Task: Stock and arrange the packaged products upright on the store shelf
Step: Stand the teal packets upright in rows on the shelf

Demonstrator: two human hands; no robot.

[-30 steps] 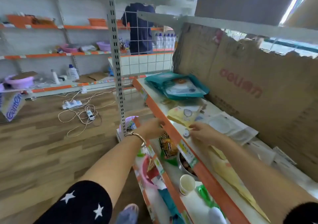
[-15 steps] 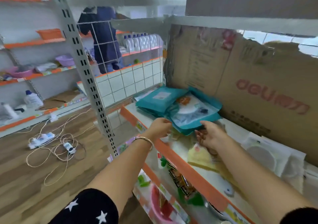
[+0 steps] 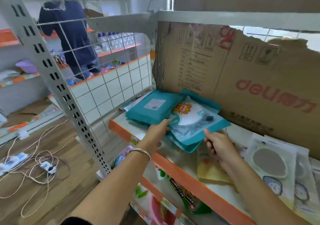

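Observation:
A stack of flat teal packages [image 3: 188, 121] lies on the white shelf with an orange front lip [image 3: 187, 176], at its left end against a cardboard sheet. The top one shows a cartoon figure and a white disc. Another teal package [image 3: 152, 106] lies label-up to the left. My left hand [image 3: 158, 132] holds the stack's left edge. My right hand [image 3: 217, 143] pinches its near right corner. A yellow packet [image 3: 210, 169] lies flat under my right wrist. Clear packets with round mirrors [image 3: 271, 162] lie flat further right.
A torn brown cardboard sheet [image 3: 251, 79] lines the shelf back. A wire grid panel [image 3: 107, 79] and a perforated upright [image 3: 57, 86] close the left end. Lower shelves hold snack packs [image 3: 187, 193]. Cables and power strips [image 3: 34, 166] lie on the wooden floor. A person in dark blue [image 3: 72, 34] stands behind.
My view swung toward the shelf's left end. Both hands moved from the yellow packet area to the teal stack and took hold of it.

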